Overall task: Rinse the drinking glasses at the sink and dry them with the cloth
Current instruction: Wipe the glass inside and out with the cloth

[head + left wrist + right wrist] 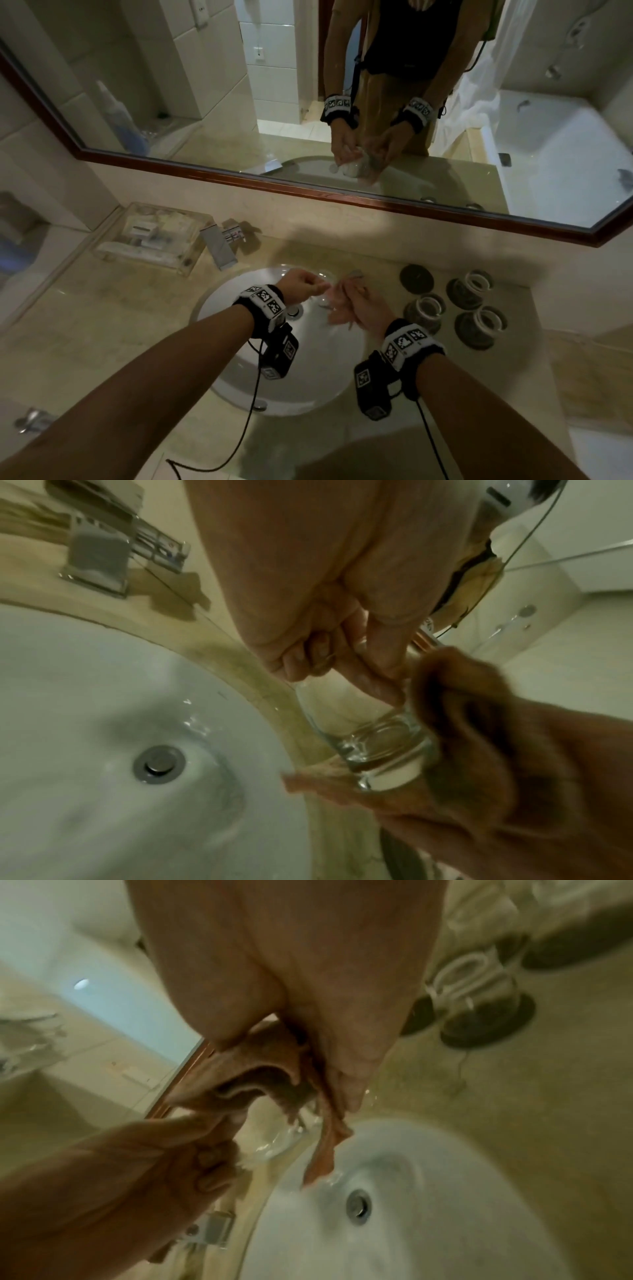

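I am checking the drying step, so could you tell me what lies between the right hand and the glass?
The cloth: the right hand holds it against the glass, seen in both wrist views.

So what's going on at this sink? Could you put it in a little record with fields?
place: bathroom counter, white sink, mirror behind
left hand: grips a clear glass at its rim
right hand: holds a brown cloth against the glass
step: drying, above the sink
tap: no water seen running
waiting: three glasses on dark coasters, one bare coaster
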Demonstrator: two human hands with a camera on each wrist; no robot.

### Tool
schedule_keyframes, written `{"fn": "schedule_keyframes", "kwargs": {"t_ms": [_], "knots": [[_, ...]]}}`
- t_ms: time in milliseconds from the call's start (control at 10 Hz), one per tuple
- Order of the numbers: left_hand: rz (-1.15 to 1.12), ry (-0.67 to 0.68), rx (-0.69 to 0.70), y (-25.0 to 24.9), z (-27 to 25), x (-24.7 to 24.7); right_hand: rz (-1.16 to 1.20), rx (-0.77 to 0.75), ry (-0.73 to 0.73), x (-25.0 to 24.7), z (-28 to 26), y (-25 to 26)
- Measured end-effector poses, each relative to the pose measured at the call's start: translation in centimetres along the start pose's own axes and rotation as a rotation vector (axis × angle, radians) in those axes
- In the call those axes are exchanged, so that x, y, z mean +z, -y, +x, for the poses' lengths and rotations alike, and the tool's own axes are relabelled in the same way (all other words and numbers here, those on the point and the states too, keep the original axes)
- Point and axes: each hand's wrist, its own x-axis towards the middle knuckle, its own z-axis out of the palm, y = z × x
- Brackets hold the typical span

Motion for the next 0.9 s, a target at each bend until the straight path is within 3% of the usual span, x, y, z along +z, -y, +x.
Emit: {"fn": "schedule_keyframes", "kwargs": {"t_ms": [100,200,300,400,500,700,900], "knots": [[-0.082,0.021,0.036,-1.1,-0.1,0.7,0.309,0.06,-0.047,1.5,-1.0,1.5],[-0.102,0.029,0.079,-1.4,0.1,0.9,0.362,0.182,-0.071,1.6,-2.2,3.4],[-0.077,-0.001,0.108,-1.0,0.3,1.0,-0.011,0.131,-0.121,1.0,-1.8,3.0],[-0.017,-0.026,0.136,-1.0,0.4,1.1,-0.346,0.148,-0.061,0.2,-1.3,2.6],[0.01,-0.027,0.134,-1.4,0.7,1.3,-0.237,0.113,-0.129,-0.7,-0.3,1.3],[-0.085,0.028,0.032,-1.9,1.0,1.7,0.158,0.101,-0.091,-1.5,-1.4,2.0],[-0.255,0.147,-0.102,-2.3,1.1,2.4,0.275,-0.038,-0.013,-2.2,-2.0,1.4]]}}
